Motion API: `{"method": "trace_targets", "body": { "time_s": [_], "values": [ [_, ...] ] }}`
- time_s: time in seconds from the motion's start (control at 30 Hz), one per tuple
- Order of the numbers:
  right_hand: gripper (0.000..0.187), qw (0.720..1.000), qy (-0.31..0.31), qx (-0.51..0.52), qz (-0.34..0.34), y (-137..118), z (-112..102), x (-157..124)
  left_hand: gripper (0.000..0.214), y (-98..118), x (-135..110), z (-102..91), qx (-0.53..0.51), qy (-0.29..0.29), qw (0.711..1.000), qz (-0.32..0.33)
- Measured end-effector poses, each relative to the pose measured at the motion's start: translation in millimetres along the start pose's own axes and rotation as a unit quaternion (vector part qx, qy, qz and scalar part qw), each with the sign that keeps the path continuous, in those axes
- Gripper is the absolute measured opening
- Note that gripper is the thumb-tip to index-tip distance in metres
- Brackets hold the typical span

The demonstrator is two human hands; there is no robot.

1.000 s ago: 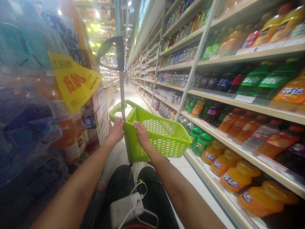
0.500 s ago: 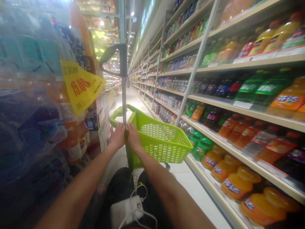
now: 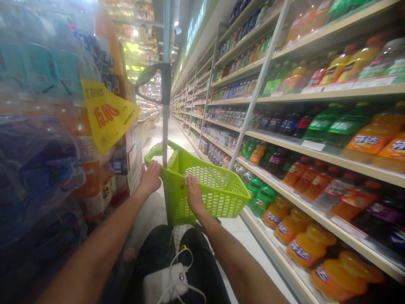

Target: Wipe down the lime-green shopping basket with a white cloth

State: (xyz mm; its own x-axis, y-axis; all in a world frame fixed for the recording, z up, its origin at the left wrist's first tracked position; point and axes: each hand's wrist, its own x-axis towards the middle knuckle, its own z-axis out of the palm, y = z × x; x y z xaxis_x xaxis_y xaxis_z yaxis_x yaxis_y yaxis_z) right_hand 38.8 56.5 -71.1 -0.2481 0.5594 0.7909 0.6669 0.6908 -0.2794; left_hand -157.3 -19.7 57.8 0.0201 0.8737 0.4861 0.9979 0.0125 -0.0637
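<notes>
A lime-green rolling shopping basket [image 3: 215, 183] with mesh sides stands in front of my knees, and its inside looks bare where I can see it. Its grey pull handle [image 3: 165, 84] is extended upright on a metal pole. My left hand [image 3: 151, 177] is closed on the basket's left end, by the green carrying handle and left of the pole. Over the near side rim, my right hand [image 3: 194, 192] has its fingers curled, gripping the edge. The fingertips are partly hidden behind the rim.
Shelves [image 3: 278, 99] of drink bottles line the right side. On the left, shrink-wrapped bottles [image 3: 44, 139] are stacked beside a yellow price tag [image 3: 109, 116]. A white power bank [image 3: 166, 280] with a cable rests on my lap. The aisle floor [image 3: 182, 137] stretches ahead.
Both hands have moved apart from the pole: the left slightly left to the basket's end, the right rightward onto the near rim. The view has shifted slightly.
</notes>
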Motion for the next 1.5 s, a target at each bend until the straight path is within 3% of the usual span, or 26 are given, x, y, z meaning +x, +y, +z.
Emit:
{"method": "trace_targets", "body": {
  "time_s": [0.17, 0.27, 0.4, 0.53, 0.73, 0.9, 1.1, 1.3, 1.5],
  "values": [
    [0.075, 1.0, 0.009, 0.011, -0.026, 14, 1, 4, 0.063, 5, -5, -2.1, 0.025, 0.014, 1.0, 0.008],
    [0.073, 1.0, 0.023, 0.019, -0.008, 13, -1, 10, 0.063, 12, -9, -4.4, 0.03, 0.01, 0.999, 0.011],
    [0.061, 0.998, 0.043, 0.029, 0.032, -8, 0, 26, 0.061, 27, -15, -10.6, 0.03, 0.006, 0.999, 0.016],
    [0.054, 0.997, 0.05, 0.058, 0.022, -37, -2, 44, 0.055, 36, -17, -18.5, 0.028, 0.028, 0.999, 0.034],
    [0.052, 0.989, 0.094, 0.104, 0.04, -52, -14, 63, 0.042, 24, -9, -25.3, -0.003, 0.034, 0.999, 0.023],
    [0.052, 0.994, 0.04, 0.099, 0.039, -54, -21, 57, 0.044, 21, -11, -23.2, -0.006, 0.027, 1.0, 0.012],
    [0.059, 0.988, 0.072, 0.132, 0.045, -74, -23, 39, 0.045, 36, -18, -19.1, -0.001, 0.049, 0.999, 0.015],
    [0.051, 0.989, 0.071, 0.129, 0.027, -94, -28, 35, 0.044, 49, -25, -24.4, -0.026, 0.064, 0.997, 0.025],
    [0.05, 0.986, 0.049, 0.157, -0.01, -96, -41, 48, 0.052, 40, -25, -29.2, -0.062, 0.051, 0.997, 0.002]
  ]
}}
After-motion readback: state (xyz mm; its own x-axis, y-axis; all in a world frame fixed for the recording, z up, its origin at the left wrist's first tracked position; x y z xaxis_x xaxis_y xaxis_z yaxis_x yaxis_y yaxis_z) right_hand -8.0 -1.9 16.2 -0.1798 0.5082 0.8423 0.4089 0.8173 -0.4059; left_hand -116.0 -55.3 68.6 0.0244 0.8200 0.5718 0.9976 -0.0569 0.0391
